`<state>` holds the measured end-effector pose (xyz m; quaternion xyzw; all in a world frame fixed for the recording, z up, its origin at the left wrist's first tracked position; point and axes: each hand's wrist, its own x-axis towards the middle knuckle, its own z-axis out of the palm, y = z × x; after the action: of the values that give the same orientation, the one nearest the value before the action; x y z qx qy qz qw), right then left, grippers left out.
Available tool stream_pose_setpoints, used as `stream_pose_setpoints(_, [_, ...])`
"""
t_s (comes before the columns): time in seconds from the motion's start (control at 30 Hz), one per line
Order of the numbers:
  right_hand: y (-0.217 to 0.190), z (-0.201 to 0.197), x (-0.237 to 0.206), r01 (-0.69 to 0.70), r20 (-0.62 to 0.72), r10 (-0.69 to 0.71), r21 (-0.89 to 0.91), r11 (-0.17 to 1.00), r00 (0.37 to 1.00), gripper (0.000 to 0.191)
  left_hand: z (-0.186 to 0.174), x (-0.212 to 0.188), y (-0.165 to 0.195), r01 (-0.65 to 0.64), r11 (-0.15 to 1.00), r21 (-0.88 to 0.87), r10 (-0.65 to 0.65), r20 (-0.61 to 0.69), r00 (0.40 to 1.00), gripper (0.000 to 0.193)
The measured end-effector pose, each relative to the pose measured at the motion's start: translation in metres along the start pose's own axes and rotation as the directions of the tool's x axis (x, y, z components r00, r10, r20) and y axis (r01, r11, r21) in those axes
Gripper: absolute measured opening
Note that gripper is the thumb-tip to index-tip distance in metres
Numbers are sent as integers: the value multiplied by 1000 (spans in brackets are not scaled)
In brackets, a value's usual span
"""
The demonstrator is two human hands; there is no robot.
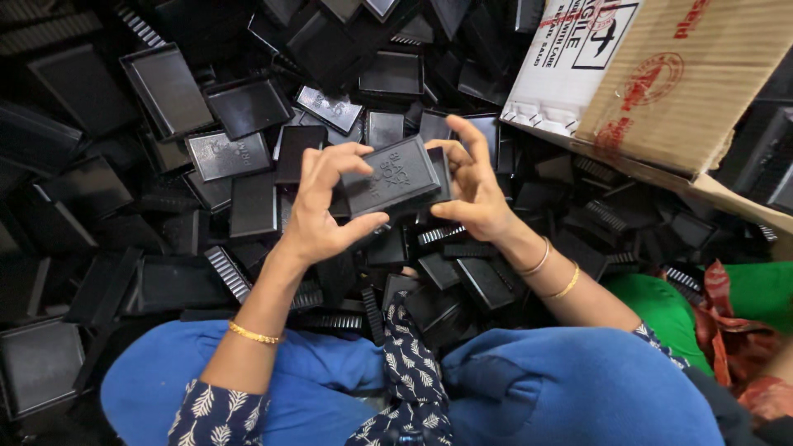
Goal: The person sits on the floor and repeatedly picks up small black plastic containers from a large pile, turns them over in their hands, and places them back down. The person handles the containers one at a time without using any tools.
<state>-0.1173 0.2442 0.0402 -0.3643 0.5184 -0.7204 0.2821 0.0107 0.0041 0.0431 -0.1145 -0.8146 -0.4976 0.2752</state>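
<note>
Head view: both hands on one black box

Left hand point(318, 206) and right hand point(471, 186) clamp the black plastic box point(392, 176) by its edges, above the pile of black trays point(165, 91). Looks light, rigid, smooth; edges give the safest hold.

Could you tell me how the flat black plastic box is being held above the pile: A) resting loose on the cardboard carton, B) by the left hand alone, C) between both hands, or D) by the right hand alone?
C: the left hand and right hand grip opposite ends of the black box.
</note>
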Motion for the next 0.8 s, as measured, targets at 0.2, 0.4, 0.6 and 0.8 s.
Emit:
stream_pose_setpoints(0.2, [-9, 0, -5, 62, 8, -62, 3, 998, 998, 115, 5, -6, 2, -161, 979, 123, 166, -34, 986, 60])
stream_pose_setpoints(0.4, [-16, 0, -8, 110, 78, -102, -101, 989, 992, 119, 6, -6, 3, -163, 982, -92, 167, 35, 985, 61])
stream_pose_setpoints(0.6, [-12, 1, -13, 77, -16, -77, -34, 996, 997, 120, 9, -5, 4, -54, 960, -273, 91, 122, 988, 60])
stream_pose_setpoints(0.8, [-3, 8, -10, 38, -208, -10, 131, 991, 978, 101, 16, -1, 15, -44, 995, -87, 59, 173, 983, 70])
